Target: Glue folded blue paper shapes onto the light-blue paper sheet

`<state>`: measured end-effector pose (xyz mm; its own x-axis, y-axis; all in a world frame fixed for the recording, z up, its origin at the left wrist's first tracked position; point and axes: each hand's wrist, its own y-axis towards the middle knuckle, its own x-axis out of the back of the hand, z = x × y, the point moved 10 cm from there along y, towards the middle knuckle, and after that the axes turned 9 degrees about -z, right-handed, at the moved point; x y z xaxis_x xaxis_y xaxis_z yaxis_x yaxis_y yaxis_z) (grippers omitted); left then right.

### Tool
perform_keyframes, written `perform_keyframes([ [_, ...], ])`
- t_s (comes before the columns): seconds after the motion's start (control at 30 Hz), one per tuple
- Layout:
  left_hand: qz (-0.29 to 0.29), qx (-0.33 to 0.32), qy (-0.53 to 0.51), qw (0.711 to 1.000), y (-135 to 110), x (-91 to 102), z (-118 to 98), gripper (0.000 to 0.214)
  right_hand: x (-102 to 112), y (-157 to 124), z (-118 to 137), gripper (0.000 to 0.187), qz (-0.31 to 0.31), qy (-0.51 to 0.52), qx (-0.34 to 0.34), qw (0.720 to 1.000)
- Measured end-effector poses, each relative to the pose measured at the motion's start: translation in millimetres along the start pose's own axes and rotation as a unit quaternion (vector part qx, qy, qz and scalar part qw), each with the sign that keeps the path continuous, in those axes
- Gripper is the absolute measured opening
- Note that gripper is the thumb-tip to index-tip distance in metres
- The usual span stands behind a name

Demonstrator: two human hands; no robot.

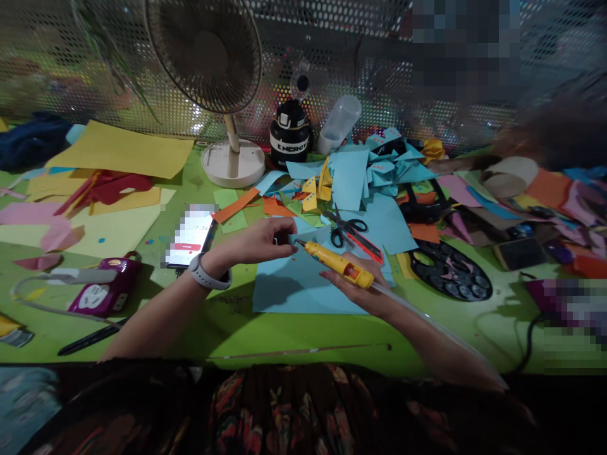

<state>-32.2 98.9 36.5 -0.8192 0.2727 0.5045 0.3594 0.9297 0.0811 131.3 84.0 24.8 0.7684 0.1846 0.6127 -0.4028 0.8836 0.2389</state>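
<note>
My left hand pinches a small light-blue paper piece above a large light-blue sheet on the green table. My right hand grips a yellow glue gun with an orange tip. Its nozzle points left and touches the small paper piece. A clear glue stick sticks out of the gun's back along my forearm. A white watch sits on my left wrist.
Black-handled scissors lie just behind the gun. A phone lies left of my hand, a purple device further left. A fan, a black jar, cut paper heaps and a dark palette crowd the table.
</note>
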Motion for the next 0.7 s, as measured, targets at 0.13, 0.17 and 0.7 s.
perform_keyframes([
  [0.13,-0.003,0.004,0.000,1.000,-0.1,0.5,0.5,0.016,-1.5,-1.1,-1.2,0.038,0.007,-0.005,0.001,1.000],
  [0.17,-0.004,0.003,0.001,1.000,-0.1,0.7,0.5,0.016,-1.5,-1.2,-1.2,0.038,0.006,-0.004,0.002,1.000],
  [0.7,-0.008,-0.005,0.007,1.000,0.2,2.1,-2.5,0.015,-1.6,-1.1,-0.8,0.039,-0.001,0.008,0.008,1.000],
])
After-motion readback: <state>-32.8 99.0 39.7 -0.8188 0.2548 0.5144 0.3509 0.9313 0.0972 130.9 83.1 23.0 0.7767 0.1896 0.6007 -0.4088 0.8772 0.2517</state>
